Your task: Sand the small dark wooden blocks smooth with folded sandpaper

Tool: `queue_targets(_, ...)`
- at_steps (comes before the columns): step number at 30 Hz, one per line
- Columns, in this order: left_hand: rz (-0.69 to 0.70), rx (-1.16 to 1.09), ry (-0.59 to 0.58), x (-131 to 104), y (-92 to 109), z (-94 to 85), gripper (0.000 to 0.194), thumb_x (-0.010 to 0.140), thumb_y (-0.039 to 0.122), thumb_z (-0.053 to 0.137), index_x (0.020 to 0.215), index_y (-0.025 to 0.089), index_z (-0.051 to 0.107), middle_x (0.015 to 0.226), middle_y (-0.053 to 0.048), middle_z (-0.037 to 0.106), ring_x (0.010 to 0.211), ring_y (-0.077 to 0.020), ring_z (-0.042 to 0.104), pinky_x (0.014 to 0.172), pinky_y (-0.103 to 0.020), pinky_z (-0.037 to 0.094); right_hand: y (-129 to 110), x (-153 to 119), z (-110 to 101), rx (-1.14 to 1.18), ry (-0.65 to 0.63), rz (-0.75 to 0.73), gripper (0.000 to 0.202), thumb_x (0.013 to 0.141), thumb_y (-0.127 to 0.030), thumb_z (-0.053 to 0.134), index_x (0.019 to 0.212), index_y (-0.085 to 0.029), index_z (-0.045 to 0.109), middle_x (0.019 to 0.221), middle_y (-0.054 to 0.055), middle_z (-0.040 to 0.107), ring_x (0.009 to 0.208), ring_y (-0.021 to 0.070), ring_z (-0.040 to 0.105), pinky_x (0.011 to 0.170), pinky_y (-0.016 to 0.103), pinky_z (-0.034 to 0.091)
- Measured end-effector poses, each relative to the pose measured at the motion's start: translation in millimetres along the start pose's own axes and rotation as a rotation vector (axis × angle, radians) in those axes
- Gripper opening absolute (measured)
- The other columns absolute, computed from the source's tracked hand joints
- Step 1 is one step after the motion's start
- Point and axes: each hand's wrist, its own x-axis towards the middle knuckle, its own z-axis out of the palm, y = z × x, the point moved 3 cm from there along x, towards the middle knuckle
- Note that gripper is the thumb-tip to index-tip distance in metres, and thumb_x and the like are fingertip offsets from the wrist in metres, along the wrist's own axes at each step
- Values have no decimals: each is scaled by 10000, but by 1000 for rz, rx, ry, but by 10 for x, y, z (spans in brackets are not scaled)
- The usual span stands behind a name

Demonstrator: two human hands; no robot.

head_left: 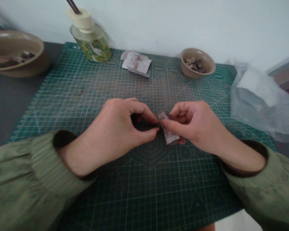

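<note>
My right hand [194, 123] grips a small folded piece of sandpaper [170, 136], with the thumb lying on its pale, brown-stained back. Thumb and index fingertip of my left hand [125, 123] are pinched together right at the sandpaper's left edge. Whatever sits in that pinch is too small and dark to make out. Both hands are just above the middle of a green cutting mat [144, 192]. Beyond them, near the wall, lies a stack of used sandpaper pieces [137, 64], pale with brown stains.
A small brown bowl [197, 75] at the back right holds several small brown and grey pieces. At left stands a larger brown bowl [21, 69] with blocks inside. A reed diffuser bottle [93, 45] stands at the back left. A clear plastic bag [262, 102] lies right.
</note>
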Motion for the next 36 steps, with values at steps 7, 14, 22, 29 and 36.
queue_targets(7, -6, 15, -11, -3, 2, 4, 74, 844, 335, 892, 915, 322, 904, 885, 21, 831, 788, -207, 748, 739, -349, 554, 6, 4, -9, -14, -15, -10, 376, 843, -397, 1017, 801, -206, 695, 638, 12, 777, 473, 147, 689, 408, 222, 541)
queue_targets(14, -17, 12, -18, -10, 4, 5, 83, 834, 329, 900, 917, 328, 907, 892, 27, 830, 787, -202, 744, 738, -355, 537, 20, 15, -9, 0, -28, -25, 376, 855, -380, 1011, 797, -202, 686, 630, 5, 775, 471, 139, 693, 418, 210, 547)
queue_targets(22, -26, 14, -28, -17, 8, 0, 89, 836, 313, 903, 924, 312, 899, 890, 11, 817, 803, -219, 730, 735, -360, 520, 16, 4, -7, 17, -35, -48, 325, 871, -292, 991, 797, -202, 687, 632, -3, 781, 471, 132, 700, 414, 191, 543)
queue_targets(29, -40, 43, -34, -13, 30, -9, 100, 830, 323, 899, 930, 311, 905, 878, 23, 806, 763, -186, 698, 693, -339, 475, 8, 9, -7, -12, -31, -57, 310, 871, -272, 978, 794, -196, 688, 625, -3, 777, 464, 132, 702, 408, 187, 540)
queue_targets(36, -68, 86, -70, -8, 62, -29, 88, 852, 316, 881, 936, 318, 908, 919, 44, 835, 840, -179, 739, 781, -333, 513, 2, 2, -48, 17, -51, -43, 322, 853, -263, 990, 791, -189, 684, 627, -4, 784, 452, 121, 689, 401, 171, 530)
